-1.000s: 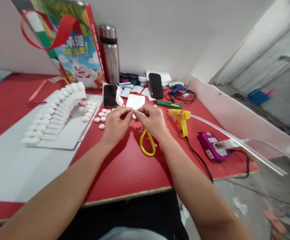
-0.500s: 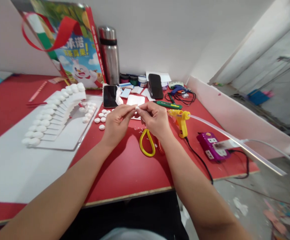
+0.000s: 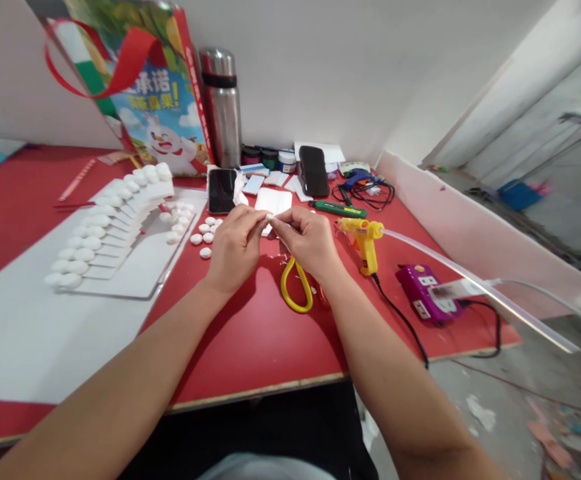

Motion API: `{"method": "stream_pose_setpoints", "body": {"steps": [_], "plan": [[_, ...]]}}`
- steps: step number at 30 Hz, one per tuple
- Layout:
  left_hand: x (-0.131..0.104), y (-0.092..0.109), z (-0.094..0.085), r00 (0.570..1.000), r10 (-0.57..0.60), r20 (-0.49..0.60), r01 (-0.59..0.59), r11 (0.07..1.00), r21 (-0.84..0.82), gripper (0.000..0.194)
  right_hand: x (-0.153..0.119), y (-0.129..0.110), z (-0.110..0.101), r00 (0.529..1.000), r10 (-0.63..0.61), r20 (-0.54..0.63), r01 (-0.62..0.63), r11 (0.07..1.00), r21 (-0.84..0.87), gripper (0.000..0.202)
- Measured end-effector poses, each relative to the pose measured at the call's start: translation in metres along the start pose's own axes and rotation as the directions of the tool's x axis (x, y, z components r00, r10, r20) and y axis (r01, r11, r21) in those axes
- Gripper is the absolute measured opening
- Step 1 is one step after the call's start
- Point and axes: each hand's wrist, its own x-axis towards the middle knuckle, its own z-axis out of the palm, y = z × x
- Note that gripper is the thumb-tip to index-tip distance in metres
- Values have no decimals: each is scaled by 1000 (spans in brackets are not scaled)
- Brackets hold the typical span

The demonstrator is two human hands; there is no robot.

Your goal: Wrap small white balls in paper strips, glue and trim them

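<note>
My left hand and my right hand meet fingertip to fingertip over the red table. Between their pinched fingers is a small white piece, mostly covered, so its kind does not show. Several white oval pieces lie just left of my left hand. Farther left stands a curved white model lined with similar white ovals, on a white board. Below my right hand lie yellow-handled scissors or pliers, their working end hidden.
A yellow glue gun with a long clear stick lies to the right, beside a purple power strip. Behind are a green cutter, two phones, paint jars, a steel flask and a gift bag. Cables hang over the right edge.
Both hands keep the white piece pinched, with small shifts of the fingers. The piece sits slightly farther left, and the whole view has shifted a little.
</note>
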Motion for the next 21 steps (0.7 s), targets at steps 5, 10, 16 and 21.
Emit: {"method": "stream_pose_setpoints", "body": {"steps": [5,10,16,21], "plan": [[0,2,4,996,-72,-45,69,996,-64,19,-2,-7,3,999,16,-33,-18,999,-40,33],[3,-1,0,986,-164,11,164,976,-143,17,6,-15,-5,914,358,192,-406,810,423,44],[2,-8,0,995,-99,34,103,982,-158,17,9,-13,-11,859,411,305,-512,682,522,29],[2,-7,2,994,-99,37,104,982,-158,18,8,-8,-9,905,363,224,-426,762,488,32]]}}
